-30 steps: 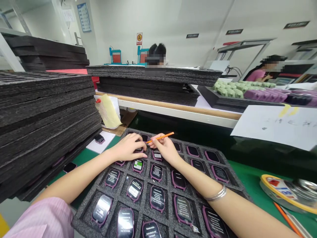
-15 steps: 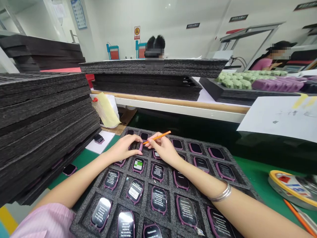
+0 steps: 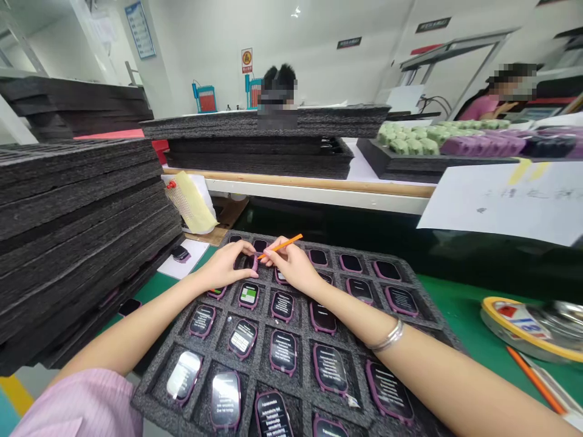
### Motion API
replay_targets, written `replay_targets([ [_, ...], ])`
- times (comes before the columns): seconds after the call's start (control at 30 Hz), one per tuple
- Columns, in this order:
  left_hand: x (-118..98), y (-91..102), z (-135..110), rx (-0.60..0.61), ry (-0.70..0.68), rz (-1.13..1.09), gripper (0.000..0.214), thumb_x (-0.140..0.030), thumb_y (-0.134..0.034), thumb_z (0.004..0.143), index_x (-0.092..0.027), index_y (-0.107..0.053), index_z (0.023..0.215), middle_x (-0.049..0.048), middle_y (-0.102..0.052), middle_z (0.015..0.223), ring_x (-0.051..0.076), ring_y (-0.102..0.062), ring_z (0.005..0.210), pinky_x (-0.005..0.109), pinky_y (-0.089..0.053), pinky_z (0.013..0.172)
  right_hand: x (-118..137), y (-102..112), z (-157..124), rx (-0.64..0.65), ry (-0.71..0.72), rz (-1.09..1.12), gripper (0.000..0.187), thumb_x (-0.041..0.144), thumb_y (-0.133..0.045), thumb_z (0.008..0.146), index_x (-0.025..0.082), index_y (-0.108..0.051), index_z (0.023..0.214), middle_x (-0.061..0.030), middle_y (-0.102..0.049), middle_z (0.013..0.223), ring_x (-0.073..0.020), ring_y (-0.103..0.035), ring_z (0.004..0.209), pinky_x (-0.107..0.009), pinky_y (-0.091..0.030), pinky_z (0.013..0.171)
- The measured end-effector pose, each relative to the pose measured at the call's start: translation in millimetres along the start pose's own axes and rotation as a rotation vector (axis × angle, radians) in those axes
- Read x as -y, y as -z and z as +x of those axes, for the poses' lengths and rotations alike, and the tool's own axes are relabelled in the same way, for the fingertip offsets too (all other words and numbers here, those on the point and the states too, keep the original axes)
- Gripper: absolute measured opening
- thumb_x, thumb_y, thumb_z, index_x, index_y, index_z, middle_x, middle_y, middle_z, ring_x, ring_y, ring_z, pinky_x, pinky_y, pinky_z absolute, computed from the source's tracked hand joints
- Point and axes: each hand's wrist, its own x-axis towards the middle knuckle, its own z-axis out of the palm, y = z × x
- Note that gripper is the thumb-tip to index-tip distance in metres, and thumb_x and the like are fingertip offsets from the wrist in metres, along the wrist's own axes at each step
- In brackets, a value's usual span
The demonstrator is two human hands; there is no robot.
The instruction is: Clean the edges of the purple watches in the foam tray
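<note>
While both forearms reach forward over a foam tray (image 3: 148, 400), the right hand (image 3: 291, 265) pinches an orange stick (image 3: 281, 246) between thumb and fingers.

Its long axis slants across the tray's far rows, tip down-left at a purple-framed smartwatch (image 3: 251, 262), tail up-right; the curled left hand (image 3: 226, 267) sits just beside, its grip uncertain.
</note>
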Motion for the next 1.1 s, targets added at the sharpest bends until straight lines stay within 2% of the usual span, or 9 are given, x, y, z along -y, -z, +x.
replay_targets([
  [0.1, -6, 3.2, 5, 0.028, -0.016, 0.065, 0.041, -0.044, -0.076, 0.081, -0.021, -0.061, 0.11, 0.0076, -0.068, 0.111, 0.029, -0.064, 0.108, 0.045, -0.05, 0.097, 8, 9, -3, 0.009, -0.004, -0.018, 0.023, 0.034, -0.063, 0.097, 0.014, -0.066, 0.109, -0.0048, -0.07, 0.103, -0.0164, -0.069, 0.088, -0.037, -0.059, 0.08],
  [0.23, -22, 0.9, 14, 0.057, -0.071, 0.125, 0.032, -0.047, -0.067, 0.089, -0.022, -0.065, 0.11, 0.0076, -0.067, 0.111, 0.028, -0.06, 0.11, 0.045, -0.047, 0.1, 14, 35, -10, -0.033, -0.01, -0.023, 0.022, 0.034, -0.063, 0.097, 0.014, -0.066, 0.107, -0.0046, -0.07, 0.102, -0.0166, -0.069, 0.089, -0.038, -0.059, 0.082],
  [0.33, -38, -12.4, 23, 0.092, -0.157, 0.134, 0.029, -0.045, -0.06, 0.095, -0.024, -0.068, 0.113, 0.0081, -0.065, 0.117, 0.026, -0.058, 0.116, 0.043, -0.045, 0.106, 10, 56, -17, -0.097, -0.028, -0.021, 0.023, 0.035, -0.062, 0.098, 0.015, -0.066, 0.109, -0.0049, -0.07, 0.103, -0.0164, -0.069, 0.088, -0.037, -0.059, 0.081],
  [0.43, -49, -29.0, 32, 0.137, -0.25, 0.146, 0.028, -0.044, -0.064, 0.093, -0.026, -0.072, 0.112, 0.01, -0.061, 0.128, 0.028, -0.055, 0.125, 0.043, -0.041, 0.111, 0, 66, -25, -0.152, -0.049, -0.014, 0.027, 0.037, -0.06, 0.099, 0.015, -0.064, 0.113, -0.0056, -0.069, 0.106, -0.0165, -0.068, 0.088, -0.036, -0.059, 0.079],
  [0.5, -51, -35.3, 35, 0.139, -0.278, 0.16, 0.027, -0.044, -0.065, 0.092, -0.025, -0.074, 0.109, 0.0121, -0.059, 0.131, 0.031, -0.053, 0.129, 0.047, -0.039, 0.113, -6, 67, -30, -0.172, -0.056, -0.008, 0.028, 0.037, -0.06, 0.099, 0.015, -0.064, 0.115, -0.0059, -0.069, 0.107, -0.0167, -0.068, 0.088, -0.036, -0.059, 0.079],
  [0.6, -49, -34.5, 32, 0.112, -0.281, 0.173, 0.027, -0.045, -0.068, 0.09, -0.023, -0.074, 0.105, 0.0135, -0.061, 0.129, 0.034, -0.052, 0.129, 0.051, -0.038, 0.112, -9, 63, -35, -0.173, -0.057, 0.002, 0.027, 0.037, -0.06, 0.099, 0.015, -0.064, 0.114, -0.0056, -0.069, 0.106, -0.0164, -0.068, 0.087, -0.036, -0.059, 0.078],
  [0.8, -46, -27.6, 25, 0.11, -0.281, 0.107, 0.028, -0.041, -0.066, 0.093, -0.022, -0.067, 0.113, 0.0078, -0.07, 0.113, 0.025, -0.062, 0.112, 0.04, -0.046, 0.104, -4, 53, -37, -0.124, -0.062, 0.021, 0.022, 0.034, -0.062, 0.098, 0.014, -0.065, 0.105, -0.0035, -0.07, 0.098, -0.0149, -0.068, 0.082, -0.036, -0.059, 0.079],
  [0.97, -43, -29.2, 30, 0.114, -0.282, 0.049, 0.025, -0.042, -0.069, 0.09, -0.021, -0.068, 0.104, 0.0074, -0.072, 0.105, 0.025, -0.064, 0.107, 0.041, -0.048, 0.099, -3, 54, -39, -0.118, -0.078, 0.035, 0.02, 0.033, -0.062, 0.098, 0.014, -0.065, 0.1, -0.0018, -0.07, 0.091, -0.0139, -0.068, 0.078, -0.035, -0.059, 0.078],
  [1.1, -40, -29.2, 28, 0.107, -0.239, -0.002, 0.023, -0.04, -0.069, 0.091, -0.023, -0.066, 0.107, 0.0061, -0.072, 0.111, 0.025, -0.064, 0.112, 0.041, -0.048, 0.102, -1, 55, -41, -0.109, -0.077, 0.051, 0.019, 0.033, -0.065, 0.096, 0.014, -0.064, 0.092, 0.0003, -0.07, 0.083, -0.0143, -0.069, 0.077, -0.036, -0.058, 0.08],
])
